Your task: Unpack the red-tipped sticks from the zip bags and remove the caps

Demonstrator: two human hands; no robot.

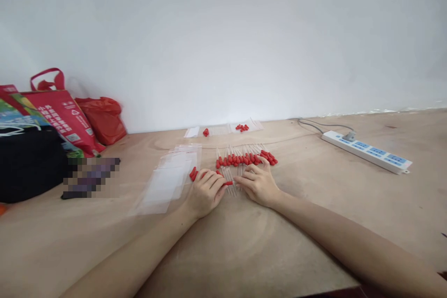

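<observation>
My left hand (206, 194) is closed on a red rubber dropper bulb (228, 183), which sticks out past the fingertips toward the right. Close against it, my right hand (260, 185) pinches with thumb and fingers; a thin glass tube seems to be in them, mostly hidden. Loose glass tubes (230, 190) lie on the table between and under the hands. Just beyond is a row of glass droppers with red bulbs (237, 159), their tips pointing away from me. More loose red bulbs (193, 173) show beside my left hand, partly covered by it.
Clear zip bags (164, 186) lie in an overlapping stack at the left. Near the wall are filled bags (218, 130) with red bulbs and tubes. A power strip (366, 151) with a plugged cord is at the right. Red bags (63, 116) and a black bag (31, 163) stand far left.
</observation>
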